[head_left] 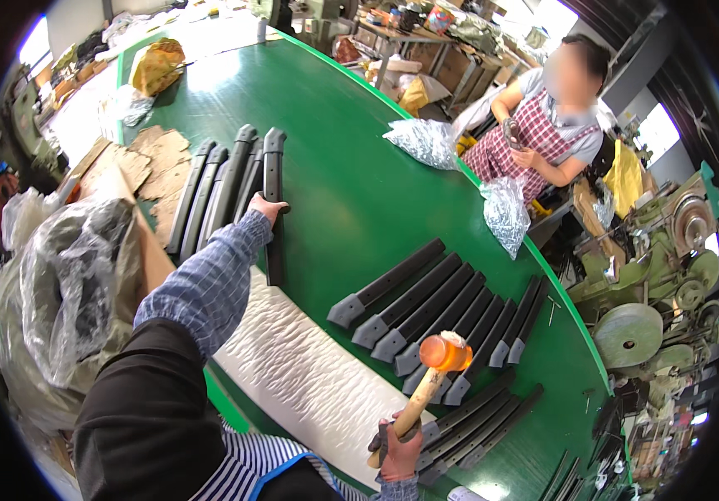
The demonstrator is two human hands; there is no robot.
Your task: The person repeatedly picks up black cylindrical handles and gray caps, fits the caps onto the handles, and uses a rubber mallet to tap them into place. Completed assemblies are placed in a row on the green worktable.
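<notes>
My left hand is closed around a long black bar with a grey fitting at its far end, at the right side of a row of similar bars. In my right hand, at the lower middle, is the wooden handle of a mallet with an orange, translucent head. The mallet head is raised over more black bars with grey angled end pieces. Another group of dark bars lies just beyond my right hand.
A white padded sheet lies along the near edge of the green table. Plastic-wrapped material and torn cardboard are on the left. Clear bags of parts sit at the far edge, near a person in a checked apron.
</notes>
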